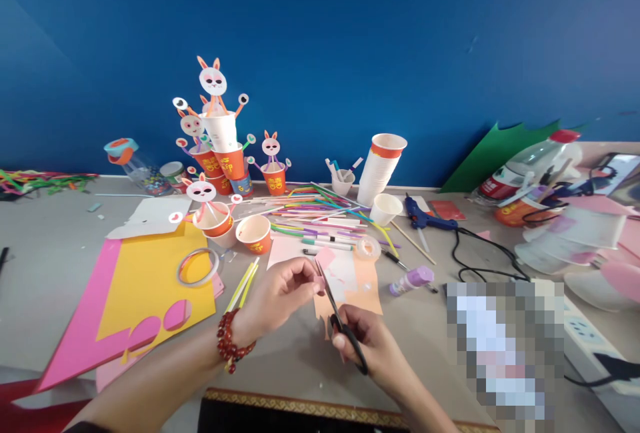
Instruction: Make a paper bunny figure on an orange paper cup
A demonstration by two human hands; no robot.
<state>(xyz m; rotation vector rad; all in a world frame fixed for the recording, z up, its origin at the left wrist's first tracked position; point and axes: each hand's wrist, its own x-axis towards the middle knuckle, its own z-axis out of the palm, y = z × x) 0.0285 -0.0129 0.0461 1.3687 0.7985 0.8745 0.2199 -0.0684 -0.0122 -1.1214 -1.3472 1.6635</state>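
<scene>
My right hand [369, 338] grips black-handled scissors [356, 348], their blades pointing up and away from me. Beside the blades, my left hand [283, 292] pinches a small pink paper piece [319, 280] between thumb and fingers. Whether the blades touch that paper, I cannot tell. Beyond the fingertips a pink paper scrap [325, 258] shows near white and pale pink sheets. An orange paper sheet [369, 296] with a ragged edge lies under the scissors. A roll of clear tape [367, 248] rests at its far edge, with a purple glue stick [413, 281] to the right.
Paper-cup rabbits [213, 80] stand stacked at the back left. Yellow cardstock [165, 273] and a tape ring [197, 268] lie left. Coloured straws [310, 210] spread behind my hands. A cup stack [381, 170], blue glue gun [429, 214] and power strip [580, 333] occupy the right.
</scene>
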